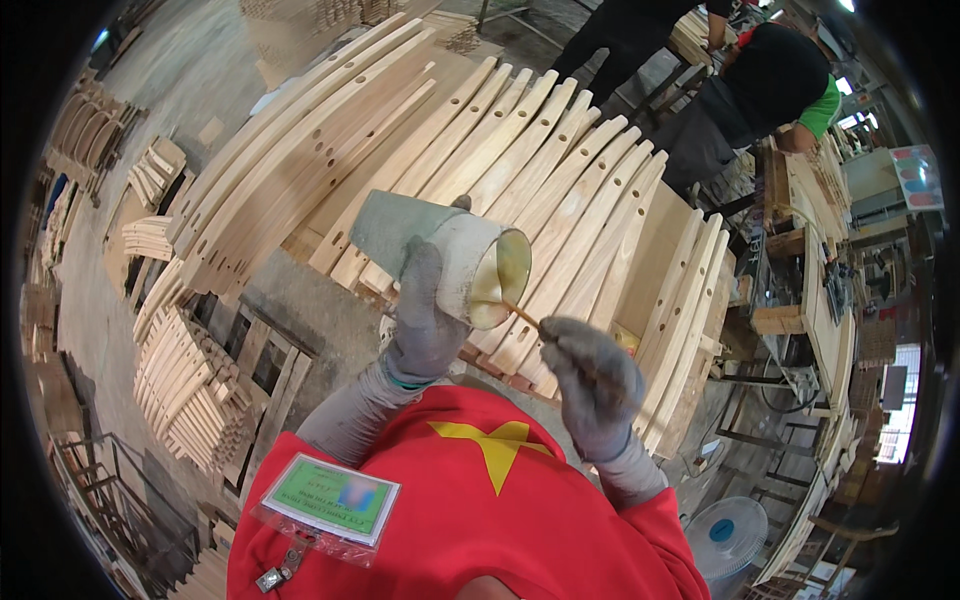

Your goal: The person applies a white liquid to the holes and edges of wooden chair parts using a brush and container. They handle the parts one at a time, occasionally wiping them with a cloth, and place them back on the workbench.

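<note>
Where things stand: while the cup is tipped and the stick is loaded in it, no glue shows on the wooden parts beyond, so the spreading looks largely still to do; that is a judgement from this one view.
Badge: a green card in a clear sleeve (327,503) hangs nearest, on the red shirt (480,520).
Right hand: the grey-gloved right hand (592,385), just right of centre, is closed around the near end of a thin stick (522,315), fingers curled tight, wrist bent so the stick points left and away.
Left hand: the grey-gloved left hand (425,320) is wrapped around a glue-caked cup (470,265), thumb side up, forearm rising from the lower left.
Cup: held in the air between the chest and the stack, tilted on its side with its mouth to the right; yellowish glue shows inside.
Stick: its far tip dips into the cup's mouth.
Worktop: curved pale chair rails (560,190) lie side by side in a wide stack just beyond the hands, several drilled with holes.
Left floor: smaller bundles of slats (190,390).
Far right: two other people (760,90) stand at benches.
</note>
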`<state>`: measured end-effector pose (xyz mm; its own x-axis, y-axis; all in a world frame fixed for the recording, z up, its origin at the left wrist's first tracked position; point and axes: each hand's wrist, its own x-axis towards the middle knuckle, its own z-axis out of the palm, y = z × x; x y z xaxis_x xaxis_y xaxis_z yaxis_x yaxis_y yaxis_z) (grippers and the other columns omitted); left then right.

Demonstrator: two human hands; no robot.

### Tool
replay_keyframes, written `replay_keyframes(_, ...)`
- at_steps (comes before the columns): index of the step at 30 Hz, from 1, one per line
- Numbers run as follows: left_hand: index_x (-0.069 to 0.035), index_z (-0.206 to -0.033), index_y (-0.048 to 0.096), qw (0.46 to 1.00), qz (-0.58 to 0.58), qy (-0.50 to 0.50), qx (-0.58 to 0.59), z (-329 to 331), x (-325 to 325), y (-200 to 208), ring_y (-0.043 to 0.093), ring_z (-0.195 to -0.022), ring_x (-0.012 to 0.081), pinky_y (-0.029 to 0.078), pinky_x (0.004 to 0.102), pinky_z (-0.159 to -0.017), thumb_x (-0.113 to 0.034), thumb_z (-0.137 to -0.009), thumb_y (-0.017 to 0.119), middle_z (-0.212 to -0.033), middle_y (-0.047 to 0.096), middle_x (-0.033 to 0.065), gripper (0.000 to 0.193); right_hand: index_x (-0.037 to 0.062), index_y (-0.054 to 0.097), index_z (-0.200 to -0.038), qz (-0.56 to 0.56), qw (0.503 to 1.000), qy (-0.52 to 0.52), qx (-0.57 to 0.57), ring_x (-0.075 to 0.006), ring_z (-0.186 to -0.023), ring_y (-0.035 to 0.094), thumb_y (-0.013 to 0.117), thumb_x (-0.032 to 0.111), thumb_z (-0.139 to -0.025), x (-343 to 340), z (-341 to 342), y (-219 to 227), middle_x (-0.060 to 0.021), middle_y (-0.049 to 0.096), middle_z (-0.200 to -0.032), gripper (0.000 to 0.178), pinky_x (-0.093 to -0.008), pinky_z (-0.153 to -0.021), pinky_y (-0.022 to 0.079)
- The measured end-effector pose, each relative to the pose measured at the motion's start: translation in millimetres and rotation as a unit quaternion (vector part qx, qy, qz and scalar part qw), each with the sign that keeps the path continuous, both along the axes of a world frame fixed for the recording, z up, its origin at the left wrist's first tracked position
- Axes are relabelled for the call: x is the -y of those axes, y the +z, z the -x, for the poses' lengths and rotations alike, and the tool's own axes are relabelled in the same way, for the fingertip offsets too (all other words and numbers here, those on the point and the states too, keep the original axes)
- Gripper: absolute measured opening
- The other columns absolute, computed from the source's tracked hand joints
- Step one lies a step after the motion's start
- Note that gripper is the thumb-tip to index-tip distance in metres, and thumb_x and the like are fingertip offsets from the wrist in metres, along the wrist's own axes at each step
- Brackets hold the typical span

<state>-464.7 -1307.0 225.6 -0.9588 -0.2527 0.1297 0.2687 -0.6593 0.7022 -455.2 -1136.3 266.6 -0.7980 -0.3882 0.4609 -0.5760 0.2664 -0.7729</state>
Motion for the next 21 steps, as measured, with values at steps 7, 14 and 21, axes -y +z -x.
replay_keyframes(7, -0.001, -0.134, 0.026, 0.994, -0.105, -0.017, 0.009, 1, 13, 4, 0.043, -0.117, 0.0207, 0.036, 0.0349, -0.099, -0.039, -0.095, 0.031, -0.128, 0.041, 0.0109, 0.055, -0.0009, 0.055, -0.088, 0.267, 0.953, 0.032, 0.139, -0.0314, -0.089, 0.062, 0.053, -0.007, -0.08, -5, -22, 9, -0.0225, 0.062, -0.095, 0.011, -0.041, -0.081, 0.051)
replay_keyframes(14, -0.003, -0.13, 0.035, 0.993, -0.091, -0.062, 0.038, -2, 16, 8, 0.044, -0.118, 0.0228, 0.033, 0.0373, -0.102, -0.046, -0.095, 0.019, -0.135, 0.037, 0.0136, 0.058, -0.0005, 0.05, -0.091, 0.376, 0.874, 0.007, 0.308, -0.0295, -0.089, 0.061, 0.053, -0.01, -0.076, 3, -3, -6, -0.0233, 0.06, -0.097, 0.018, -0.0421, -0.078, 0.052)
replay_keyframes(21, -0.001, -0.133, 0.023, 0.954, -0.279, -0.101, 0.034, -1, 17, 0, 0.044, -0.116, 0.0308, 0.038, 0.042, -0.099, -0.018, -0.086, 0.057, -0.132, 0.035, 0.0226, 0.06, -0.0013, 0.05, -0.091, 0.402, 0.85, 0.014, 0.34, -0.0287, -0.086, 0.062, 0.053, -0.009, -0.077, 1, 2, -11, -0.023, 0.06, -0.096, 0.017, -0.0403, -0.077, 0.052)
